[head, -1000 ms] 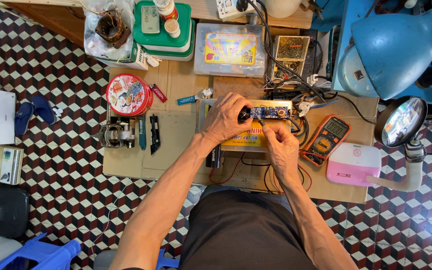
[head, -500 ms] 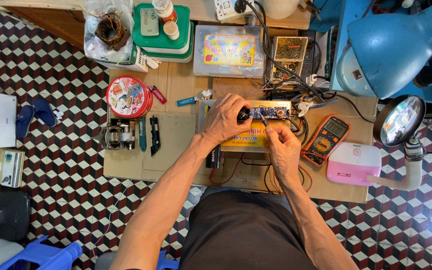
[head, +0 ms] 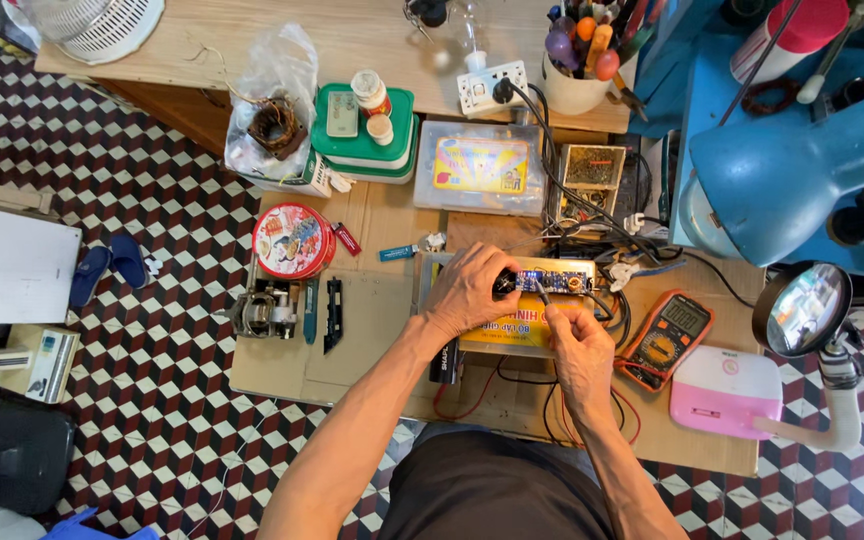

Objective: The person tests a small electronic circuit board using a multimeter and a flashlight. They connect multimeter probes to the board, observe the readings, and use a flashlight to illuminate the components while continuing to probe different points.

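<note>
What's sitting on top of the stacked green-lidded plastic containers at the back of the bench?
On the green-lidded plastic containers lie a flat grey rectangular device, a small white jar with a red band and a small round white cap. The containers' contents are hidden.

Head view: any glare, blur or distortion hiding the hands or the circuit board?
Head view: even light, sharp focus on both the left hand and right hand; circuit board small but clear; slight wide-angle bending at edges; bright reflection only in the magnifier.

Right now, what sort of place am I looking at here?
Most likely a small electronics repair bench. An orange multimeter lies on the wooden worktable, both hands work on a blue circuit board, and a magnifier lamp stands at the right edge.
</note>
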